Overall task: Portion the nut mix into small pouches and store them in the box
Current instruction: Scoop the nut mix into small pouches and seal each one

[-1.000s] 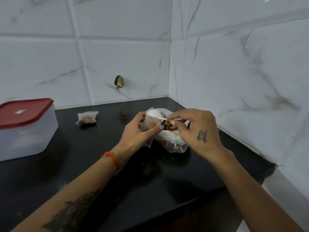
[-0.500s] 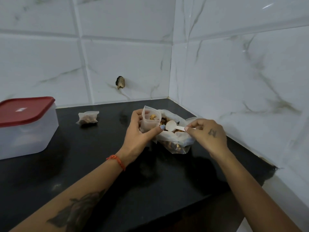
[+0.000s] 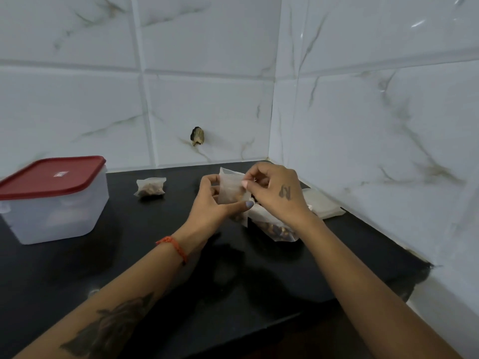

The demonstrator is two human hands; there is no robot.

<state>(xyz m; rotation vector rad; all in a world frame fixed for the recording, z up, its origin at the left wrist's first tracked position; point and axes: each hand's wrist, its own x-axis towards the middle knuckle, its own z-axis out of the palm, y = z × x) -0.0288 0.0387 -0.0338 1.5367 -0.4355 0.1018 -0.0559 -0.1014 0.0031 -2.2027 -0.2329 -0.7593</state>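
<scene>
My left hand (image 3: 215, 200) grips a small translucent pouch (image 3: 230, 189) of nuts, held upright above the black counter. My right hand (image 3: 274, 193) pinches the pouch's top edge from the right. Beneath my right hand lies the big bag of nut mix (image 3: 274, 226), partly hidden by the wrist. A filled pouch (image 3: 150, 187) sits on the counter to the left. The clear plastic box (image 3: 55, 211) with a red lid (image 3: 49, 174) on it stands at the far left. No spoon shows.
A stack of flat empty pouches (image 3: 321, 206) lies by the right wall. The black counter (image 3: 129, 268) ends in a front edge near the bottom. White marble tiles close the corner behind and to the right. A dark hole (image 3: 198, 136) marks the back wall.
The white spoon that my right hand held over the bag is out of sight. My right hand has moved left onto the pouch's top, and the pouch now stands higher.
</scene>
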